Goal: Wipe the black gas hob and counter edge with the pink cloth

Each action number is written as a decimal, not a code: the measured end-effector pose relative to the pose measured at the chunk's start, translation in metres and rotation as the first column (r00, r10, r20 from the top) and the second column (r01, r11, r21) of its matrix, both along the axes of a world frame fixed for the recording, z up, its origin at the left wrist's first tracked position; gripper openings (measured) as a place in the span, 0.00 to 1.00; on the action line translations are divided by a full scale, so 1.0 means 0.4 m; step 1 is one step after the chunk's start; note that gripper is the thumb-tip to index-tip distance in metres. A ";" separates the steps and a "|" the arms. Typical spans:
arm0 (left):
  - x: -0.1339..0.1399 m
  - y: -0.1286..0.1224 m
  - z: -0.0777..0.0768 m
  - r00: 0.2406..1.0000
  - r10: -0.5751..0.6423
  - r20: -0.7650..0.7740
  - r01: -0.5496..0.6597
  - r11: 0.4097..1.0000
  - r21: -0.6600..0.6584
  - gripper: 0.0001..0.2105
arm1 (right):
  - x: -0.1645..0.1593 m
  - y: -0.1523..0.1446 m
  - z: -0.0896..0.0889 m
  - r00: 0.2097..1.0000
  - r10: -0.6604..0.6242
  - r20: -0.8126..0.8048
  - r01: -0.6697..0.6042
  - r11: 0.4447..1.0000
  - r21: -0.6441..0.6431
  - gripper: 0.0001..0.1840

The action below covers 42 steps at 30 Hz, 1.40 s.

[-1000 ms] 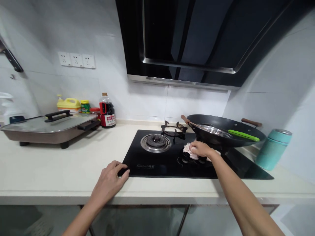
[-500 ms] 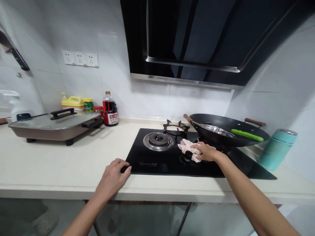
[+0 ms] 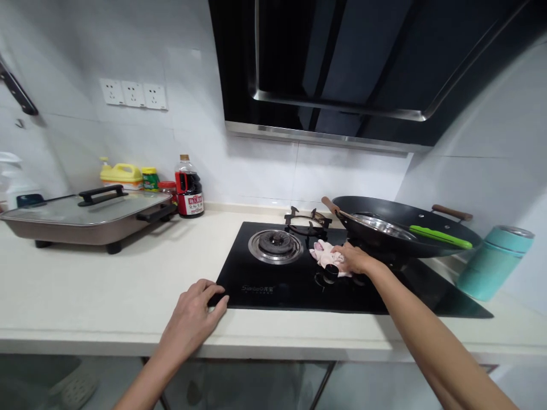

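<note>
A crumpled pale pink cloth [image 3: 327, 254] lies on the black glass gas hob [image 3: 282, 293], just behind a black control knob [image 3: 331, 272]. My right hand [image 3: 354, 259] is closed on the cloth, pressing it to the glass. At the hob's front left corner rests my left hand [image 3: 194, 310], fingers apart, touching the edge and holding nothing. The left burner [image 3: 276, 246] is uncovered, and its black pan support [image 3: 308, 221] stands behind it. A black wok [image 3: 444, 234] with wooden handles sits over the right side of the hob.
Inside the wok lie a metal lid or bowl [image 3: 382, 226] and a green-handled utensil [image 3: 440, 236]. A turquoise flask [image 3: 496, 262] stands at the right. To the left are an electric pan [image 3: 81, 225] and a soy sauce bottle [image 3: 189, 191]. A range hood [image 3: 325, 68] hangs overhead.
My right hand and the cloth have shifted slightly toward the back of the hob, behind the knob. My left hand stays at the hob's corner. The camera view has moved a little.
</note>
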<state>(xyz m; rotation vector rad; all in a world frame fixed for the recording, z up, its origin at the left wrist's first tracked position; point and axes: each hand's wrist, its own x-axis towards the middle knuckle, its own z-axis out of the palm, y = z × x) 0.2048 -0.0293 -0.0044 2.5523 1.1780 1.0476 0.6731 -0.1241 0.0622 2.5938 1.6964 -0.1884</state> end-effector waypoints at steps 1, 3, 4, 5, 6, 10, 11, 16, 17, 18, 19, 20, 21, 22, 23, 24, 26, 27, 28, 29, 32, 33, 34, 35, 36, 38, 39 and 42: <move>0.000 0.000 0.000 1.000 0.001 -0.002 -0.001 1.000 -0.001 0.15 | -0.001 0.015 0.001 1.000 -0.009 0.007 0.009 1.000 0.003 0.33; 0.000 -0.001 0.000 1.000 0.001 -0.004 -0.001 1.000 -0.006 0.15 | -0.008 0.044 0.004 1.000 -0.019 0.021 0.019 1.000 0.004 0.33; 0.000 -0.001 0.001 1.000 -0.002 -0.003 0.002 1.000 -0.008 0.16 | -0.016 0.058 0.006 1.000 -0.016 0.026 0.016 1.000 0.004 0.33; 0.000 -0.002 0.002 1.000 -0.005 -0.003 0.005 1.000 -0.009 0.16 | -0.025 0.070 0.009 0.999 -0.010 0.030 0.010 1.000 0.004 0.34; 0.001 -0.003 0.003 1.000 -0.005 -0.004 0.005 1.000 -0.009 0.16 | -0.037 0.083 0.012 0.999 -0.001 0.033 0.001 1.000 0.004 0.34; 0.003 -0.005 0.006 1.000 0.012 0.002 -0.012 1.000 -0.008 0.15 | -0.109 0.133 0.024 0.997 0.078 0.026 -0.078 0.997 -0.003 0.36; 0.004 -0.005 0.007 1.000 0.013 0.005 -0.013 1.000 -0.009 0.15 | -0.132 0.144 0.026 0.994 0.112 0.018 -0.112 0.994 -0.009 0.37; 0.004 -0.003 0.007 1.000 -0.002 0.021 0.003 1.000 -0.009 0.15 | -0.253 0.147 0.025 0.965 0.261 0.002 -0.261 0.965 0.033 0.38; 0.003 -0.002 0.006 1.000 -0.002 0.020 0.003 1.000 -0.009 0.15 | -0.275 0.133 0.021 0.961 0.278 0.008 -0.278 0.959 0.059 0.38; 0.002 0.000 0.005 1.000 -0.003 0.018 0.003 1.000 -0.008 0.15 | -0.295 0.115 0.017 0.956 0.292 0.014 -0.292 0.952 0.087 0.36; 0.002 0.001 0.004 1.000 -0.004 0.017 0.004 1.000 -0.004 0.15 | -0.314 0.094 0.012 0.952 0.305 0.021 -0.305 0.945 0.116 0.35; 0.001 0.002 0.003 1.000 -0.005 0.017 0.005 1.000 0.003 0.15 | -0.332 0.072 0.006 0.948 0.318 0.026 -0.318 0.937 0.143 0.34; 0.001 0.004 0.003 1.000 -0.007 0.019 0.007 1.000 0.011 0.15 | -0.348 0.048 0.000 0.944 0.328 0.032 -0.328 0.930 0.167 0.33; 0.000 0.005 0.003 1.000 -0.007 0.022 0.007 1.000 0.020 0.15 | -0.363 0.024 -0.007 0.942 0.332 0.037 -0.333 0.923 0.192 0.32; 0.000 0.006 0.003 1.000 -0.005 0.026 0.005 1.000 0.026 0.15 | -0.374 0.001 -0.013 0.942 0.334 0.039 -0.334 0.917 0.220 0.30; -0.001 0.006 0.004 1.000 -0.005 0.027 0.004 1.000 0.028 0.14 | -0.383 -0.022 -0.018 0.943 0.332 0.037 -0.331 0.911 0.247 0.29; -0.001 0.007 0.007 1.000 -0.006 0.025 0.005 1.000 0.027 0.14 | -0.388 -0.068 -0.025 0.941 0.338 0.020 -0.329 0.898 0.292 0.26; -0.002 0.007 0.009 1.000 -0.007 0.023 0.007 1.000 0.024 0.14 | -0.384 -0.090 -0.026 0.937 0.348 0.008 -0.334 0.891 0.306 0.25; -0.002 0.006 0.012 1.000 -0.011 0.020 0.011 1.000 0.020 0.14 | -0.377 -0.112 -0.027 0.932 0.363 -0.003 -0.344 0.885 0.313 0.24; -0.002 0.006 0.014 1.000 -0.015 0.017 0.014 1.000 0.014 0.14 | -0.367 -0.134 -0.026 0.925 0.380 -0.009 -0.358 0.880 0.313 0.23; -0.003 0.005 0.018 1.000 -0.020 0.011 0.020 1.000 -0.002 0.15 | -0.320 -0.201 -0.022 0.921 0.388 -0.023 -0.362 0.879 0.311 0.22; -0.003 0.004 0.019 1.000 -0.018 0.010 0.019 1.000 -0.005 0.15 | -0.301 -0.223 -0.021 0.927 0.375 -0.031 -0.348 0.886 0.306 0.22; -0.003 0.004 0.019 1.000 -0.015 0.008 0.015 1.000 -0.008 0.15 | -0.281 -0.244 -0.022 0.933 0.358 -0.040 -0.331 0.895 0.300 0.22; -0.003 0.004 0.019 1.000 -0.012 0.005 0.012 1.000 -0.011 0.15 | -0.259 -0.265 -0.024 0.940 0.337 -0.048 -0.310 0.905 0.291 0.22; -0.002 0.004 0.019 1.000 -0.010 0.002 0.010 1.000 -0.016 0.15 | -0.236 -0.284 -0.026 0.949 0.311 -0.057 -0.284 0.916 0.282 0.22; -0.002 0.004 0.017 1.000 -0.009 -0.005 0.009 1.000 -0.025 0.16 | -0.189 -0.320 -0.034 0.966 0.247 -0.075 -0.219 0.939 0.266 0.22; -0.002 0.004 0.016 1.000 -0.011 -0.006 0.011 1.000 -0.026 0.16 | -0.164 -0.336 -0.039 0.976 0.204 -0.081 -0.178 0.950 0.256 0.22; -0.001 0.006 0.008 1.000 -0.011 0.002 0.011 1.000 -0.013 0.16 | -0.095 -0.376 -0.051 0.997 0.044 -0.062 -0.031 0.981 0.190 0.26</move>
